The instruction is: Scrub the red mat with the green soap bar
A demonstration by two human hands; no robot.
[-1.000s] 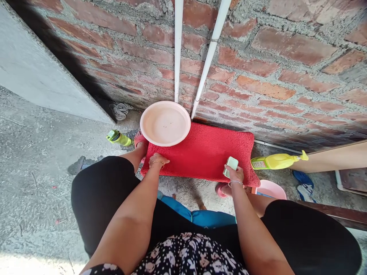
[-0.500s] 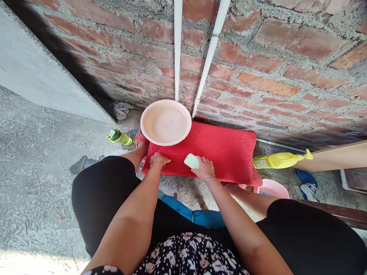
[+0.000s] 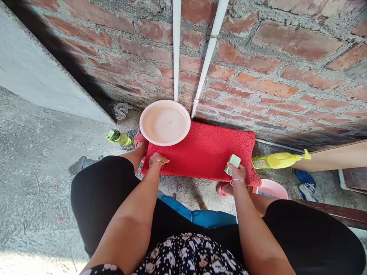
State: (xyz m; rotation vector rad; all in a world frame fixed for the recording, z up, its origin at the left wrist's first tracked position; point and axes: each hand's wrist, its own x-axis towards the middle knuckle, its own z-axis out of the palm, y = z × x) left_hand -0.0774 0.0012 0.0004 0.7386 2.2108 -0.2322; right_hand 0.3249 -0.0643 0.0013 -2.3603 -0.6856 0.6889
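The right hand (image 3: pixel 239 173) grips the brush (image 3: pixel 234 160), likely light, best held by its sides; the left hand (image 3: pixel 157 158), closure unclear, touches the mat (image 3: pixel 206 152).

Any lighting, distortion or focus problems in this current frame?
Head view, lighting: concrete floor nearly washed out at bottom left, deep shadow behind the grey slab; head view, distortion: brick wall stretched toward the upper right; head view, focus: right hand and brush fairly sharp, no obvious motion blur.

Head-worn view (forward, steeply down)
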